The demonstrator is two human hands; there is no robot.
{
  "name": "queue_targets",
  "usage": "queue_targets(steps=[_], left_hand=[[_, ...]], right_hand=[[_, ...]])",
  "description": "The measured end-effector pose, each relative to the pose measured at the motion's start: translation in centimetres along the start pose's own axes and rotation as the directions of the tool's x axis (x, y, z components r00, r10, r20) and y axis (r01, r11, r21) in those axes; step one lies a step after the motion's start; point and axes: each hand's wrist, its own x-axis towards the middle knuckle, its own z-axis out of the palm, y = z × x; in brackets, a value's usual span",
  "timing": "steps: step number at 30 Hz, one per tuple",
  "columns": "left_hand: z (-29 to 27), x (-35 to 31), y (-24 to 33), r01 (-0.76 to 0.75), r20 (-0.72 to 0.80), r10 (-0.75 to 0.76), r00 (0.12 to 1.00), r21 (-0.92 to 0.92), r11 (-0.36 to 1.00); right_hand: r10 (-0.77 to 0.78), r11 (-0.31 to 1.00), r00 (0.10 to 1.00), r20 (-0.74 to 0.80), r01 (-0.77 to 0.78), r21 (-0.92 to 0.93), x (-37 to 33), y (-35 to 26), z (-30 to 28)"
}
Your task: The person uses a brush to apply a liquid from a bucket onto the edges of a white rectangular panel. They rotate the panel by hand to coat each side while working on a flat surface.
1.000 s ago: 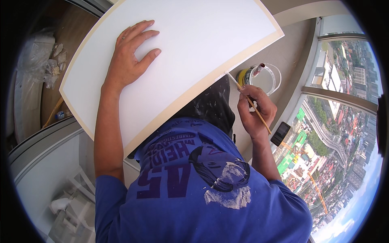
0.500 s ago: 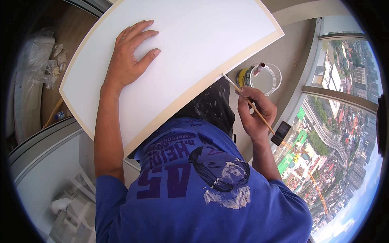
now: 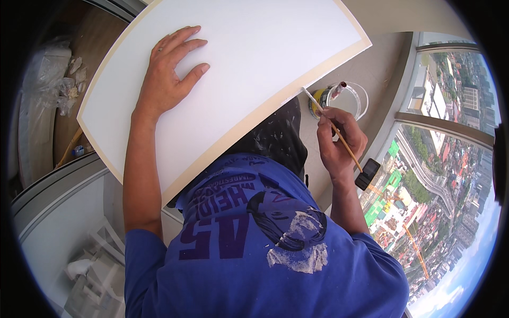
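2 bare hands in view, both the person's own. L hand (image 3: 172, 74) (1) lies palm-down on the white board (image 3: 249, 69), fingers loosely spread, thumb out to the side, holding nothing. R hand (image 3: 342, 140) (1) has fingers pinched shut round 1 thin paint brush (image 3: 347, 148), wooden handle slanting down-right, whitish tip at the board's lower-R edge; can't tell if bristles actually press on it. Board: just 1, big, w/ tan border (image 3: 365, 42) along the visible edges, spread in front of the person, tilted in view, near edge over the dark pants (image 3: 275, 127), which carry white specks. 1 bucket (image 3: 322, 97), yellow/dark sides, white rim, stands on the floor just past the R hand, w/ 1 red-ended handle (image 3: 338, 91) sticking up at it. 1 black phone-like device (image 3: 368, 174) near the R wrist, by the window. 1 blue shirt (image 3: 212, 233), dark print, approx. 2 pale crusty patches on front. Far L: clear plastic wrap (image 3: 50, 74) & bits of debris, count unclear. R side: 2 main window panes (image 3: 445, 180), city below, incl. at least 1 orange crane (image 3: 416, 252).
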Motion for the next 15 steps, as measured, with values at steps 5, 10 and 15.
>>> queue_targets(steps=[5, 10, 15], left_hand=[[0.00, 0.05, -0.14, -0.004, -0.002, 0.004, 1.000, -0.010, 1.000], [-0.06, 0.05, -0.02, -0.003, -0.004, 0.003, 1.000, -0.013, 1.000], [0.01, 0.03, -0.02, -0.001, -0.007, 0.001, 1.000, -0.014, 1.000]], right_hand=[[-0.031, 1.000, 0.999, 0.038, 0.031, -0.003, -0.35, -0.34, 0.32], [0.019, 0.993, 0.997, 0.079, -0.028, 0.111, -0.46, -0.80, 0.08], [0.087, 0.981, 0.994, 0.072, -0.098, 0.165, -0.12, -0.13, -0.08]])
